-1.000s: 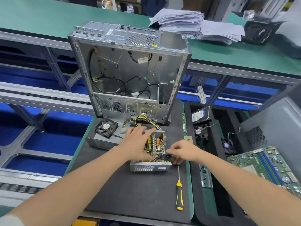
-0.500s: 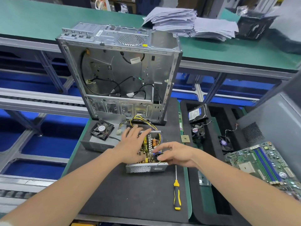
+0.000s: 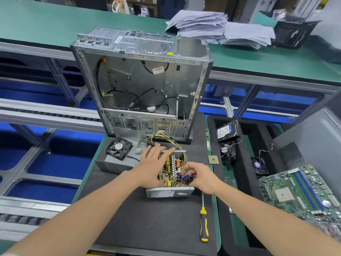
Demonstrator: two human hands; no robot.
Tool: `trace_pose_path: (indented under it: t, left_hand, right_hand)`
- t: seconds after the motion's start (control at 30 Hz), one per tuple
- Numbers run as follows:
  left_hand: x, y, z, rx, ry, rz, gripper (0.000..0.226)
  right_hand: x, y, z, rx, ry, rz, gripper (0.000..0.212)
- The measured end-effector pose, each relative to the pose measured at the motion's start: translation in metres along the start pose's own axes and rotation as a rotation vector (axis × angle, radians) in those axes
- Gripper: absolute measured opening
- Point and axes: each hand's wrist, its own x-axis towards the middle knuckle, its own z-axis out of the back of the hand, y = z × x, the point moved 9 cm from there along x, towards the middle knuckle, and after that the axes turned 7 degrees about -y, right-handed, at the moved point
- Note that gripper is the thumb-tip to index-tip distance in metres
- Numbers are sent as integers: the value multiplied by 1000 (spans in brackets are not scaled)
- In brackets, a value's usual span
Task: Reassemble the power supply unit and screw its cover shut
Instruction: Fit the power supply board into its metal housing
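The power supply unit [image 3: 168, 193] lies uncovered on the black mat, its yellow circuit board [image 3: 171, 170] showing. My left hand [image 3: 153, 166] rests flat on the board's left side with fingers spread. My right hand [image 3: 200, 177] pinches the black power socket [image 3: 187, 179] at the board's near right corner. The grey cover [image 3: 115, 162] lies to the left with a black fan [image 3: 119, 148] on it. A yellow-and-black screwdriver [image 3: 203, 221] lies on the mat in front of the unit, to the right.
An empty computer case [image 3: 140, 85] stands upright right behind the unit. To the right, a black foam tray [image 3: 243, 182] holds a hard drive [image 3: 227, 131] and small fans. A motherboard [image 3: 302, 191] lies at far right, a CPU chip [image 3: 213, 159] on the mat.
My right hand has shifted slightly left over the board's corner and now pinches the black power socket. My left hand stays flat on the board. The view has shifted a little.
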Motion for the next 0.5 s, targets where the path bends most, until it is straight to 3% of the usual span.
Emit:
trace_pose_path:
  t: [0.23, 0.5]
  left_hand:
    - [0, 2, -1, 34, -3, -2, 132]
    - [-1, 3, 1, 100, -29, 35, 139]
  right_hand:
    - [-2, 11, -5, -233, 141, 117, 54]
    - [-7, -16, 17, 81, 139, -38, 36]
